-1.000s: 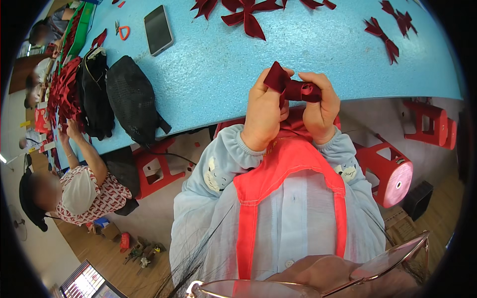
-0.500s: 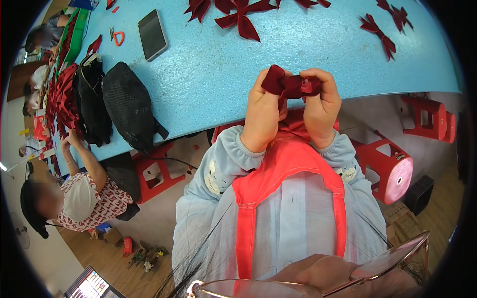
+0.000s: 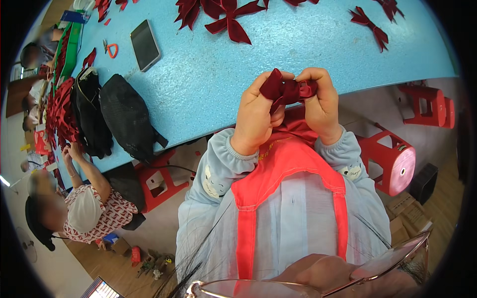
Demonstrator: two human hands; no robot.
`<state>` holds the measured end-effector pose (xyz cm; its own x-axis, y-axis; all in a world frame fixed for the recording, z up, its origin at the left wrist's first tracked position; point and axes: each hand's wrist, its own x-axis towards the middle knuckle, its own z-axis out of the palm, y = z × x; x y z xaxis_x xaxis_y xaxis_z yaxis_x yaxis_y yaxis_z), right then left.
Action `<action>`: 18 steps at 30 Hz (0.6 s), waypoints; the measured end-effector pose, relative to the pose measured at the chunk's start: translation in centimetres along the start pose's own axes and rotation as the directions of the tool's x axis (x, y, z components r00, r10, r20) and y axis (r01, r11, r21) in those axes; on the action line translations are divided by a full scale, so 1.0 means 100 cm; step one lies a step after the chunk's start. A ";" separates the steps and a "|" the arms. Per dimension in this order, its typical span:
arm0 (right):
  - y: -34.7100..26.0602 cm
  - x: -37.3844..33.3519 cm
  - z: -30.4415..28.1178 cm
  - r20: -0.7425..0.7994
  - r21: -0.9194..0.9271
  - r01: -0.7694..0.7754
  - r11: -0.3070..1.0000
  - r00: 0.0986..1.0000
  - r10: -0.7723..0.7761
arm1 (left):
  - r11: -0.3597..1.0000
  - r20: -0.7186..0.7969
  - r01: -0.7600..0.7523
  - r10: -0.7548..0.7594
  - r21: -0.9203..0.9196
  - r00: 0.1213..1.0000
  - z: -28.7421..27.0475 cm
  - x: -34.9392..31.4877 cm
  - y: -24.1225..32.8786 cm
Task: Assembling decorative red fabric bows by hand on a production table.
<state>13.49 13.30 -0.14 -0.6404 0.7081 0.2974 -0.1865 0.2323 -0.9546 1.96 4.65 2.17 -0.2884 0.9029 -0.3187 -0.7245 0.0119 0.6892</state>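
Note:
Between my hands, just over the near edge of the blue table, is a dark red velvet ribbon bow. My left hand is closed on its left loop, thumb on the near side. The thumb and fingers of my right hand pinch the right loop, whose opening shows. A ribbon tail slants down from the bow beside my left fingers. More dark red bows lie at the far side of the table, and a single bow lies to the right.
On the blue table lie a phone, small orange-handled snips and a black mesh bag. At left, a person works beside a heap of red ribbon. Red stools stand below the table's right side.
The bow has turned a little in my hands, its left loop now tilted more upright. My left hand has shifted slightly left and down. The whole view has moved a little.

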 end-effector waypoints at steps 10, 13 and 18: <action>0.001 0.000 0.008 -0.081 0.087 0.054 0.995 0.996 -0.047 | 0.978 0.118 0.040 -0.016 -0.203 0.993 -0.003 0.002 -0.010; 0.002 0.000 0.010 -0.083 0.182 0.055 0.982 0.996 -0.041 | 0.968 0.161 0.054 -0.014 -0.246 0.987 -0.005 0.003 -0.012; -0.001 0.002 0.011 -0.071 0.173 0.001 0.985 0.997 0.011 | 0.967 0.110 0.058 -0.031 -0.250 0.993 -0.001 0.001 -0.011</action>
<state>12.61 12.65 0.02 -0.5881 0.7562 0.2869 -0.3131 0.1143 -0.9428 2.61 4.71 1.31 -0.1947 0.9440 -0.2663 -0.8734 -0.0434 0.4850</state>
